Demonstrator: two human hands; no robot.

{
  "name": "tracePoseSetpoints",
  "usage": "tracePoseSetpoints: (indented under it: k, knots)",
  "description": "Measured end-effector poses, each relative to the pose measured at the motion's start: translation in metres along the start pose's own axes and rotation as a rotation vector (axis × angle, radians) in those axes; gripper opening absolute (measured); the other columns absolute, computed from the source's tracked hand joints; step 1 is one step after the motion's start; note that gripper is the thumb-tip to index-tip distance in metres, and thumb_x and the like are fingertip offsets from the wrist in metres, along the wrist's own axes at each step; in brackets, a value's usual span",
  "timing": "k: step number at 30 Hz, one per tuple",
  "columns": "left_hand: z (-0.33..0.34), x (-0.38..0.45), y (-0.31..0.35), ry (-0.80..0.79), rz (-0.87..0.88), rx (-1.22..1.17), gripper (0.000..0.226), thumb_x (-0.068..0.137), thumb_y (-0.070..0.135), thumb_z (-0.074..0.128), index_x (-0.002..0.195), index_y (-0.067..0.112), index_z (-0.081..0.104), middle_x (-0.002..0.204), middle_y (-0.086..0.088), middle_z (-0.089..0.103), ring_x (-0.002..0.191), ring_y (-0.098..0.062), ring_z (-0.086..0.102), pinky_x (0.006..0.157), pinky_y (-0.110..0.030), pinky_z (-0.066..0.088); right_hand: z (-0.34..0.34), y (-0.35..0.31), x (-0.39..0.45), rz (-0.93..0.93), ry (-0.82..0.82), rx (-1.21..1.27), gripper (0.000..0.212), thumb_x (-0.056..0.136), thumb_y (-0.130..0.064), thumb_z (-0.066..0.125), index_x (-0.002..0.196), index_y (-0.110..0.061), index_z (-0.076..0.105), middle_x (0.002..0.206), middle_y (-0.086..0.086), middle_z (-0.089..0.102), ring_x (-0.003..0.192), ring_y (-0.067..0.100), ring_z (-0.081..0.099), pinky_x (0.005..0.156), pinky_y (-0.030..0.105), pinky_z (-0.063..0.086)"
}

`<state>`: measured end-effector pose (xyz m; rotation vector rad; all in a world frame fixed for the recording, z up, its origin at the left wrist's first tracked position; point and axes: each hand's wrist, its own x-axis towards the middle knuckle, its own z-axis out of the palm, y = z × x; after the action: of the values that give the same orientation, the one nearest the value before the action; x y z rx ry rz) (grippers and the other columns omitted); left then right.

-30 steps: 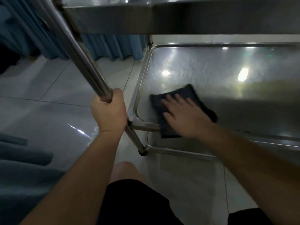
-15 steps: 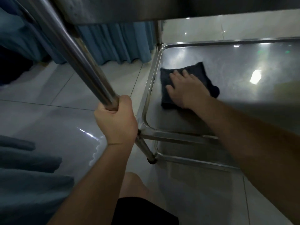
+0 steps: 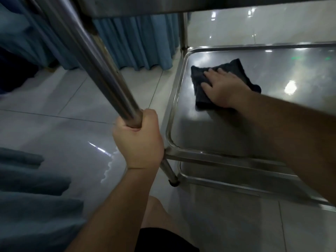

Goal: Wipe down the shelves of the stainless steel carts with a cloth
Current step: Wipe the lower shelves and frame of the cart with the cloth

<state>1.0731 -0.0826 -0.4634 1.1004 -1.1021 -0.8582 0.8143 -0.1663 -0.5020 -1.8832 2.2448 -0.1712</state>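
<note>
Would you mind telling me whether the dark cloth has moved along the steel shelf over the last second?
Yes. The dark cloth, pressed flat under the right hand, has slid away from the steel shelf's near rim towards its far left corner.

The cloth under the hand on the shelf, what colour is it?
Dark navy, almost black; the cloth shows best in the head view.

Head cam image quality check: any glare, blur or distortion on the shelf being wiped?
Head view: dim overall; bright specular spots on the steel shelf, strongest to the right of the dark cloth; the right hand pressing the cloth and the left hand gripping the cart post are fairly sharp; wide-angle bending shows on the post and shelf rim; glossy floor also reflects light.
</note>
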Motion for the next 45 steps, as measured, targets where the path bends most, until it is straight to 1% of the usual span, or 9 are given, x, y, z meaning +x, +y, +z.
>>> tracePoseSetpoints:
  k: [6,11,17,24,31,36,40,43,45]
  knots:
    - [-0.002,0.000,-0.005,-0.016,0.003,-0.058,0.027,0.076,0.022,0.063,0.063,0.025,0.040,0.055,0.002,0.035,0.045,-0.015,0.035,0.044,-0.025,0.035,0.014,-0.054,0.028,-0.055,0.002,0.043,0.067,0.105,-0.049,0.020,0.165,-0.018,0.021,0.173,0.002,0.018,0.159,0.027,0.015,0.128,0.049,0.010]
    - [0.000,0.000,-0.003,0.019,-0.036,-0.022,0.022,0.070,0.033,0.064,0.060,0.031,0.044,0.055,0.004,0.038,0.048,-0.017,0.038,0.045,-0.027,0.036,0.025,-0.077,-0.020,-0.160,-0.008,0.062,0.066,0.105,-0.048,0.024,0.166,-0.022,0.018,0.173,-0.003,0.019,0.159,0.022,0.013,0.129,0.046,0.009]
    - [-0.002,0.001,-0.003,0.022,-0.052,0.045,0.023,0.072,0.039,0.065,0.070,0.022,0.050,0.057,0.004,0.046,0.050,-0.016,0.047,0.049,-0.031,0.043,0.035,-0.102,-0.110,-0.273,-0.080,0.123,0.067,0.105,-0.052,0.026,0.166,-0.028,0.016,0.173,-0.007,0.015,0.160,0.018,0.009,0.129,0.043,0.004]
    - [-0.003,0.003,-0.003,0.005,-0.087,0.070,0.027,0.076,0.037,0.066,0.068,0.022,0.045,0.061,-0.007,0.040,0.053,-0.025,0.042,0.052,-0.036,0.039,0.030,-0.089,-0.162,-0.375,-0.123,0.114,0.059,0.107,-0.055,0.033,0.163,-0.037,0.027,0.169,-0.019,0.022,0.157,0.007,0.012,0.124,0.031,0.001]
    - [-0.005,-0.006,0.006,0.009,-0.072,0.124,0.041,0.084,0.034,0.063,0.091,-0.005,0.060,0.062,-0.008,0.061,0.047,-0.011,0.056,0.043,-0.021,0.045,0.016,0.001,-0.208,-0.136,-0.059,0.002,0.065,0.104,-0.059,0.018,0.164,-0.034,0.023,0.171,-0.015,0.019,0.158,0.011,0.015,0.128,0.037,0.013]
    - [-0.017,-0.012,0.002,-0.014,-0.056,0.290,0.033,0.090,0.053,0.066,0.103,0.025,0.055,0.088,-0.006,0.066,0.063,-0.007,0.063,0.051,-0.015,0.048,0.001,0.086,-0.250,0.118,-0.061,-0.006,0.075,0.100,-0.065,0.008,0.167,-0.032,0.013,0.173,-0.013,0.008,0.159,0.012,0.007,0.129,0.039,0.010]
    - [-0.028,-0.068,-0.014,0.063,0.100,0.307,0.028,0.087,0.029,0.069,0.102,0.027,0.045,0.100,0.001,0.049,0.078,0.001,0.055,0.064,-0.008,0.045,0.006,0.079,-0.244,0.196,-0.062,-0.031,0.070,0.105,-0.059,0.010,0.167,-0.027,0.005,0.173,-0.010,0.000,0.160,0.015,0.000,0.129,0.040,0.004]
    - [-0.025,-0.107,-0.030,-0.132,0.052,0.325,0.017,0.090,0.034,0.060,0.096,0.040,0.046,0.090,0.005,0.053,0.072,-0.003,0.059,0.060,-0.016,0.048,0.015,0.050,-0.225,0.194,-0.033,-0.012,0.069,0.106,-0.055,0.013,0.167,-0.023,0.005,0.174,-0.006,-0.001,0.160,0.022,0.000,0.128,0.044,0.005]
    - [-0.012,-0.111,-0.034,-0.265,0.059,0.384,0.010,0.093,0.043,0.054,0.100,0.043,0.048,0.094,0.001,0.056,0.077,-0.013,0.061,0.065,-0.027,0.052,0.020,0.023,-0.213,0.055,-0.015,0.018,0.067,0.106,-0.052,0.016,0.167,-0.025,0.011,0.174,-0.007,0.005,0.160,0.022,0.004,0.128,0.044,0.006]
